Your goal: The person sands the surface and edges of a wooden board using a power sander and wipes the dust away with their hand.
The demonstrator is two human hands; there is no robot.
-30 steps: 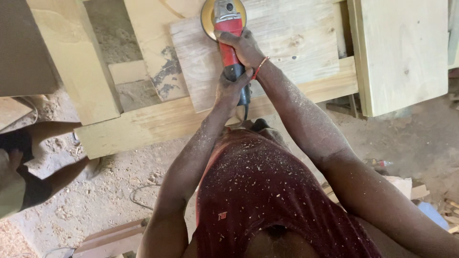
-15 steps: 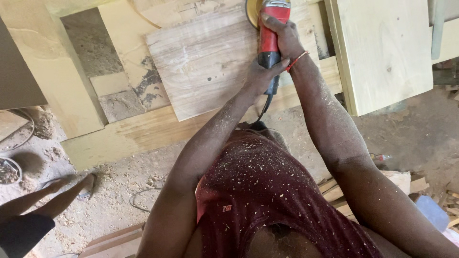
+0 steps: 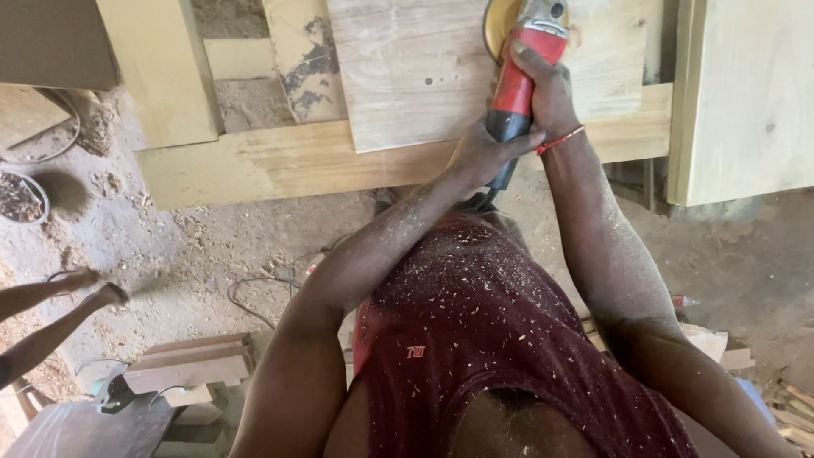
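A red angle grinder [image 3: 524, 75] with a yellow sanding disc [image 3: 498, 24] rests on a pale wooden board [image 3: 415, 72]. My left hand [image 3: 485, 154] grips the dark rear handle of the grinder. Further up, my right hand [image 3: 549, 95] wraps the red body; it wears a thin red wrist band. The disc sits on the board's upper right part, near the top edge of the view. Sawdust covers both my forearms and my dark red shirt. The board lies across a long plank [image 3: 288, 161] of a wooden work surface.
A broad light panel [image 3: 746, 102] stands at the right. Another person's legs and feet [image 3: 59, 293] are at the left on the sawdust floor. A cable [image 3: 254, 293] lies on the floor; wood blocks [image 3: 191, 365] and offcuts [image 3: 793, 407] lie below.
The view has shifted, so the board and grinder now sit further right and higher. Both hands keep the same grip. The other person's feet moved left and up in the view.
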